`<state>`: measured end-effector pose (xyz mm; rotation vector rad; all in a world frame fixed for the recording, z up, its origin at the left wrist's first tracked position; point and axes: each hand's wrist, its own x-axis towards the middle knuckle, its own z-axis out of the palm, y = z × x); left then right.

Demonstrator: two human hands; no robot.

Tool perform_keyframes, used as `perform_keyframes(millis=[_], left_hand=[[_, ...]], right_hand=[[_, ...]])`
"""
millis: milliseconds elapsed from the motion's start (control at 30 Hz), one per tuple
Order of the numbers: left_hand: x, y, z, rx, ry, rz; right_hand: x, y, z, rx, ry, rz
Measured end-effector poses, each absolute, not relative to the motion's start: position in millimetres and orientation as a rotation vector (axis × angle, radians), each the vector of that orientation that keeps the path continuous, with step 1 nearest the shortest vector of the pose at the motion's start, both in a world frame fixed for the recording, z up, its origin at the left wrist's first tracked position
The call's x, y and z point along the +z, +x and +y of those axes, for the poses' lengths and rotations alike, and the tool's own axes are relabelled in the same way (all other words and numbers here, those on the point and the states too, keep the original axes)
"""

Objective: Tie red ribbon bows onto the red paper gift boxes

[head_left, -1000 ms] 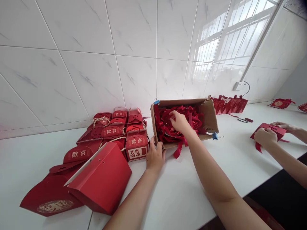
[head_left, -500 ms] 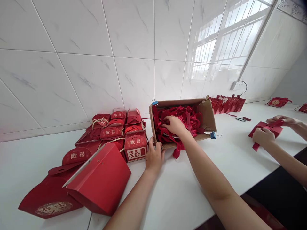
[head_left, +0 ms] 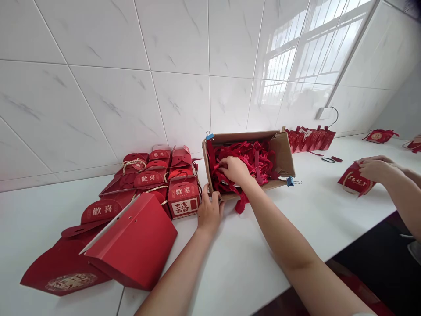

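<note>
Ribbons (head_left: 258, 158): loose tangled heap inside the carton (head_left: 283, 151), no single long axis to the heap; the carton's own long side runs left to right, roughly along the wall (head_left: 180, 39). One ribbon tail (head_left: 241, 205) hangs out over the near edge.

Right hand (head_left: 235, 171): in over the near side, at the left part of the heap, so most of the ribbons lie to its right and beyond. It is the nearer of the two to them. Fingers bent, tips down among the ribbons; cannot tell whether they are pinched on one or merely touching. A pale sliver shows below the palm, unidentified.

Left hand (head_left: 209, 213): outside, at the carton's near left corner. Fingers parted, tips touching the cardboard; firm grip or light bracing, cannot tell.

Carton fittings: blue clips at the far left corner (head_left: 209, 137) and near right corner (head_left: 290, 181).

Left of carton: cluster of red boxes (head_left: 183, 197), some corded; nearer the wearer, a large red box (head_left: 138, 241), tilted.

Right: row of small boxes (head_left: 312, 139) by the wall, black ring (head_left: 328, 159) on the table (head_left: 250, 259). Further right, a co-worker's hands (head_left: 378, 171) at a red box (head_left: 357, 177).
</note>
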<state>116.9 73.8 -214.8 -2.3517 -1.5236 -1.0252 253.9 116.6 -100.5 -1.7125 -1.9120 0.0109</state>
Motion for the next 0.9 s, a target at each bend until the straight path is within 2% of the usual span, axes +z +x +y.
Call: perform_keyframes(millis=[133, 400, 600, 733, 900], left_hand=[[-214, 116, 74, -0.998, -2.365, -1.535], [-215, 116, 74, -1.022, -2.389, -1.533], [-216, 116, 74, -1.060, -2.374, -1.533], [-217, 116, 75, -1.058, -2.370, -1.547], [-216, 116, 75, -1.049, -2.368, -1.539]], right_hand=[[-87, 262, 108, -0.016, -1.559, -1.916], [-47, 277, 54, -0.060, -0.972, -1.697], [-32, 270, 14, 0.199, -0.647, -1.719], [-30, 274, 5, 0.350, -0.658, -1.952], [-31, 278, 14, 0.585, -1.018, -2.304]])
